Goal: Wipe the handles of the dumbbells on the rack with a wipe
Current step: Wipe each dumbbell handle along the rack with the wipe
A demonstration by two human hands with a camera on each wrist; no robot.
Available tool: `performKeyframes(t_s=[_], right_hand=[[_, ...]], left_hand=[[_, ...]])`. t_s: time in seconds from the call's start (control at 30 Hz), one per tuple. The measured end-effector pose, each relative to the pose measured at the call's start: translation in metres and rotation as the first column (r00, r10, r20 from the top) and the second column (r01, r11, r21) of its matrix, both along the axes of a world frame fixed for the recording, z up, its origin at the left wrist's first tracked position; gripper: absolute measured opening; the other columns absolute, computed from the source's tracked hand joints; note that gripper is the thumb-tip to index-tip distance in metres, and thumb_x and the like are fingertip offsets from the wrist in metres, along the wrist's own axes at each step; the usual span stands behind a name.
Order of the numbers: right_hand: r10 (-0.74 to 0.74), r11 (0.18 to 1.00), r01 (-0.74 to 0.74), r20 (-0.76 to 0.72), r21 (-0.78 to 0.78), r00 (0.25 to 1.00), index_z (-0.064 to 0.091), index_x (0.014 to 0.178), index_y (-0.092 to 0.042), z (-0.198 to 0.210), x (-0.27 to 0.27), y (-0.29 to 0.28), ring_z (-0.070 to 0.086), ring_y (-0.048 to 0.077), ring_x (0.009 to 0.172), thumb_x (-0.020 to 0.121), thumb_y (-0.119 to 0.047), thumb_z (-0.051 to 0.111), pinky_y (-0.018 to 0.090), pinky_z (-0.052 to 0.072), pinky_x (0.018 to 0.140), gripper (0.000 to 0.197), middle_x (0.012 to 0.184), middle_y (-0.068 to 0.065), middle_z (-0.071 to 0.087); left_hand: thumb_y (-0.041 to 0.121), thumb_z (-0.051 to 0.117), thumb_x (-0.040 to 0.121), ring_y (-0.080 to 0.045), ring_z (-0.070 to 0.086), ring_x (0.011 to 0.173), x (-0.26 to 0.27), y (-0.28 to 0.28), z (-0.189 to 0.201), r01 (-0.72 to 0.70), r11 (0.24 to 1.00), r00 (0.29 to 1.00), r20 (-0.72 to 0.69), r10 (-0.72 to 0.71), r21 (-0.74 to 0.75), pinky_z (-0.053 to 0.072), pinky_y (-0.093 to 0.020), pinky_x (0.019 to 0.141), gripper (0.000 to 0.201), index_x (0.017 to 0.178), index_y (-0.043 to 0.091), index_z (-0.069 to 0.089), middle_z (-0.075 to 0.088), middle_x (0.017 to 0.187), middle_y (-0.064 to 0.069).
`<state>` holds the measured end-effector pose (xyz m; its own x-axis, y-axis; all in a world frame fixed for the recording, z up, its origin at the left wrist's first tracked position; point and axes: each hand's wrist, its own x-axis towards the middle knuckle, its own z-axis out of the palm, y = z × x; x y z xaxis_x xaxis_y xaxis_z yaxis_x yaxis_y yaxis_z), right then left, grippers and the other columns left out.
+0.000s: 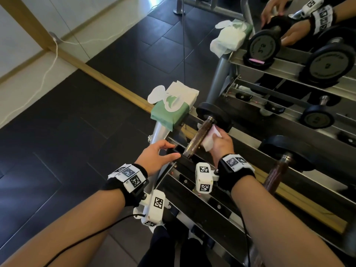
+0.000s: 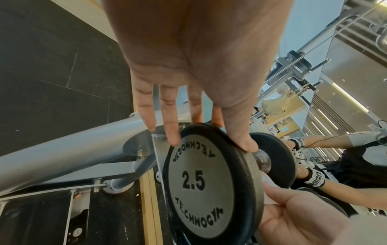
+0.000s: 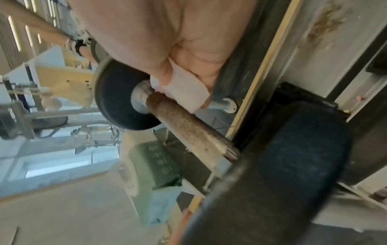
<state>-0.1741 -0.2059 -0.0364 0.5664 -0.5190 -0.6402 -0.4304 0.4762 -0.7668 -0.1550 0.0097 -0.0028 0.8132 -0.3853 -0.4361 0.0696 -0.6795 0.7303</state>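
Left hand point(image 1: 154, 157) is at the left end of the rack point(image 1: 208, 201), fingers fairly straight and slightly spread, thumb and fingertips resting on the rim of the near plate of the 2.5 dumbbell point(image 1: 202, 135); not curled round it. In the head view that near plate is mostly hidden behind the hand; the left wrist view shows its face clearly: "2.5" and "TECHNOGYM" on the plate point(image 2: 207, 184), with the thumb point(image 2: 240, 137) on the top edge and 1 fingertip on the face. Handle point(image 1: 198, 138) is brown, knurled and rusty-looking, and runs from the near plate up to the far plate at the rack's back edge. Right hand point(image 1: 221, 141) is just right of the handle, fingers curled on a white wipe point(image 1: 211, 136) pressed against the handle's far half. The right wrist view shows the wipe point(image 3: 184, 89) bunched under the fingers near the collar at the far plate; the exact fingertip positions are hidden by the wipe. The green wipes pack point(image 1: 171, 110) sits on the rack's left corner, flap open, 1 sheet sticking out. A 2nd dumbbell point(image 1: 279, 166) sits further right, its near end cut off behind the right forearm. The mirror point(image 1: 289, 54) behind the rack repeats the scene; the lower tiers are hard to make out.
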Motion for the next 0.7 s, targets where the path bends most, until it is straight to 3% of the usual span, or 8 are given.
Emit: performKeyframes(t_s=[0.1,0.27,0.37,0.43,0.57,0.63,0.7], right_hand=[[0.141,0.984,-0.143,-0.026,-0.105,0.99,0.058,0.135,-0.027,0.004,-0.014,0.017,0.055,0.026,0.122,0.099,-0.005,0.046,0.047,0.041,0.11,0.044,0.136,0.007,0.057],[0.318,0.926,-0.322,-0.053,-0.199,0.947,0.055,0.136,-0.031,0.01,-0.051,0.031,0.049,0.021,0.125,0.101,-0.007,0.043,0.039,0.041,0.107,0.044,0.136,0.001,0.051],[0.264,0.95,-0.27,-0.058,-0.159,0.963,0.061,0.124,-0.034,0.011,-0.041,0.021,0.054,0.017,0.11,0.102,-0.011,0.043,0.034,0.042,0.095,0.037,0.121,-0.003,0.057],[0.179,0.974,-0.184,-0.048,-0.13,0.983,0.059,0.131,-0.029,0.009,-0.029,0.016,0.056,0.017,0.107,0.101,-0.008,0.044,0.033,0.04,0.097,0.04,0.128,0.002,0.057],[0.256,0.958,-0.259,-0.039,-0.122,0.966,0.045,0.143,-0.033,0.005,-0.024,0.025,0.055,0.024,0.114,0.097,0.001,0.04,0.042,0.044,0.1,0.058,0.134,0.008,0.054],[0.268,0.96,-0.271,-0.045,-0.067,0.962,0.046,0.141,-0.037,0.006,-0.033,0.032,0.057,0.023,0.111,0.095,0.003,0.037,0.048,0.047,0.099,0.062,0.128,0.005,0.055],[0.288,0.954,-0.291,-0.059,-0.07,0.956,0.049,0.139,-0.038,0.007,-0.041,0.033,0.057,0.02,0.105,0.093,0.005,0.037,0.046,0.051,0.093,0.063,0.124,0.003,0.056]], left_hand=[[0.047,0.072,0.084,-0.009,0.056,0.113,-0.001,-0.001,0.0,-0.012,1.0,1.0,-0.003,0.012,-0.01,0.039,-0.03,0.099,0.033,0.113,0.034,0.063,0.061,0.12,0.013],[0.045,0.072,0.083,-0.007,0.056,0.112,-0.001,0.0,-0.001,-0.018,0.999,1.0,-0.014,0.018,-0.035,0.039,-0.029,0.097,0.033,0.114,0.033,0.064,0.062,0.118,0.014],[0.046,0.073,0.083,-0.002,0.055,0.11,-0.001,0.0,-0.003,-0.028,0.999,0.999,-0.016,0.028,-0.039,0.038,-0.023,0.089,0.032,0.112,0.036,0.064,0.062,0.116,0.018],[0.046,0.073,0.082,0.0,0.055,0.109,-0.001,0.0,-0.003,-0.039,0.998,0.999,-0.018,0.038,-0.042,0.037,-0.023,0.09,0.032,0.112,0.037,0.064,0.062,0.116,0.019],[0.045,0.073,0.083,0.008,0.054,0.101,-0.003,-0.001,-0.001,-0.048,0.997,0.999,-0.02,0.047,-0.059,0.034,-0.011,0.079,0.028,0.108,0.038,0.064,0.062,0.109,0.022],[0.044,0.074,0.083,0.012,0.053,0.095,-0.004,-0.002,0.0,-0.06,0.996,0.998,-0.023,0.058,-0.067,0.032,-0.009,0.074,0.024,0.104,0.039,0.064,0.061,0.104,0.026],[0.043,0.074,0.083,0.008,0.054,0.095,-0.004,-0.002,0.0,-0.069,0.995,0.997,-0.023,0.068,-0.076,0.033,-0.011,0.073,0.024,0.104,0.038,0.064,0.06,0.104,0.024]])
